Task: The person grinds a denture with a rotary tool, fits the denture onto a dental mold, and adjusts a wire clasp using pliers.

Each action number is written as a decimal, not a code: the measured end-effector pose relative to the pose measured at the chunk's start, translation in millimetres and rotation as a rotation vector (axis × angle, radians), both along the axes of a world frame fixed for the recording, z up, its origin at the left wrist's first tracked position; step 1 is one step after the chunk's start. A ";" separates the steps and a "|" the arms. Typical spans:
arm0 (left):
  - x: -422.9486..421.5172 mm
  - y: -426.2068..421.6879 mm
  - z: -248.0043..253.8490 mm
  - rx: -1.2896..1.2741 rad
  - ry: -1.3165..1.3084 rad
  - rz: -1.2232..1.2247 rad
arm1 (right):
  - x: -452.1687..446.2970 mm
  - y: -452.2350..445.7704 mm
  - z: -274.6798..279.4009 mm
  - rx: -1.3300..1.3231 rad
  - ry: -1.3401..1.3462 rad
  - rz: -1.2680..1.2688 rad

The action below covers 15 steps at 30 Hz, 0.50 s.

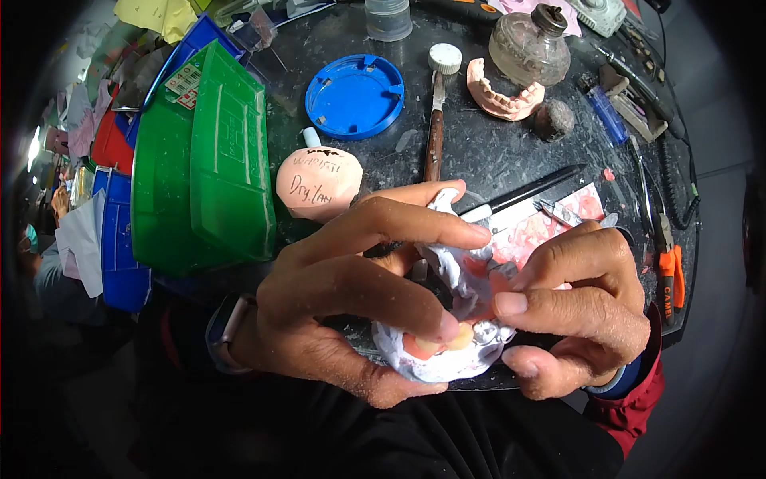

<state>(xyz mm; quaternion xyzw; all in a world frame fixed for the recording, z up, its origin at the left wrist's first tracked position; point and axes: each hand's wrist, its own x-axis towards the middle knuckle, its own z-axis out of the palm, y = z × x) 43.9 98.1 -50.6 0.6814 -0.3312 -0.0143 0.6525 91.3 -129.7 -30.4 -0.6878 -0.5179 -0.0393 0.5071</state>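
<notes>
Low in front of me, my left hand (351, 295) is wrapped around a white, putty-like dental mould (447, 367). Its thumb supports the near side, and the fingers press on the inside and far side. Pink material, tooth-coloured pieces (460, 337) and a silvery metal part (488, 331) show inside the mould. My right hand (574, 311) is curled at the mould's right side, its fingertips pressed close against a small pinkish area. What sits between those fingertips is largely hidden. Just beyond lies a white card (590, 203) smeared with pink, with a metal instrument tip on it.
A green bin (231, 160) stands left, beside blue bins (126, 247). Behind my hands are a pink plaster block (319, 188), blue lid (355, 96), wooden-handled knife (435, 136), plaster tooth arch (503, 97) and glass lamp (531, 52). Orange-handled pliers (670, 275) lie right.
</notes>
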 end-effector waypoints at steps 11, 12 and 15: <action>-0.6 1.4 -1.5 -0.038 0.076 -0.028 | -0.2 -0.1 -1.1 0.004 0.009 -0.011; -0.8 1.6 -1.4 -0.040 0.080 -0.029 | -0.3 0.1 -1.2 0.004 0.007 -0.012; -0.4 1.8 -0.4 -0.041 0.070 -0.026 | -1.4 0.7 -1.3 0.011 0.004 -0.021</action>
